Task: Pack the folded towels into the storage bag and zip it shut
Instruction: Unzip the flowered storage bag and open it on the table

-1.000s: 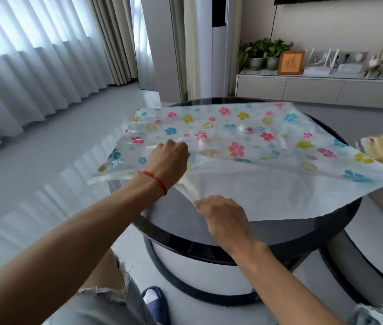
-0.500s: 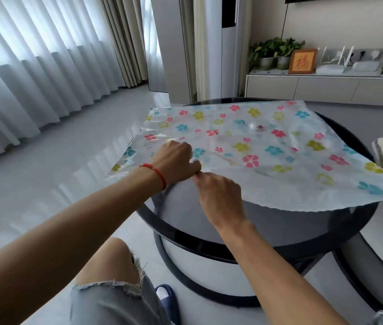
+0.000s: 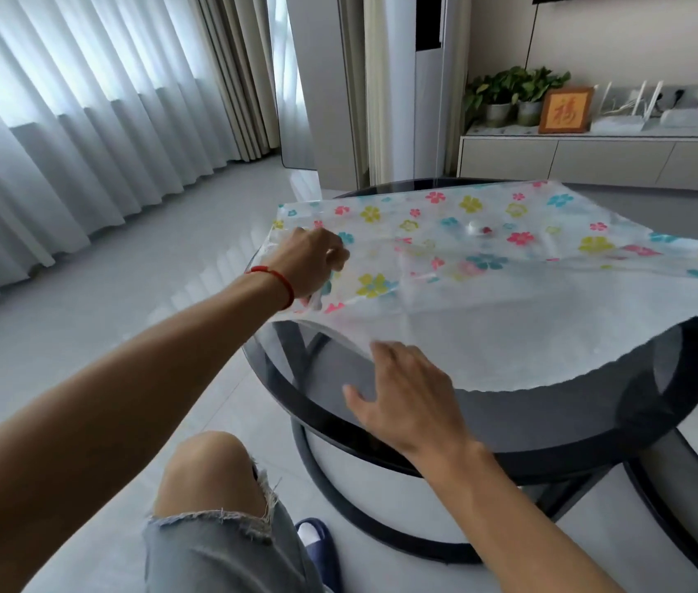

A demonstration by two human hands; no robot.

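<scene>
Storage bag (image 3: 488, 267) lies flat, left hand (image 3: 310, 261) gripping its left edge.

From my feed, the storage bag (image 3: 488, 267) runs off the right edge, so I can't see its far corner. My left hand (image 3: 310, 263) covers the bag's near-left edge, and I can't tell what its curled fingers pinch underneath. My right hand's (image 3: 407, 395) fingertips slip under the bag's pale flap. A small round bump on the bag is too blurred to identify. The tabletop (image 3: 552, 421) is cut off at right.
</scene>
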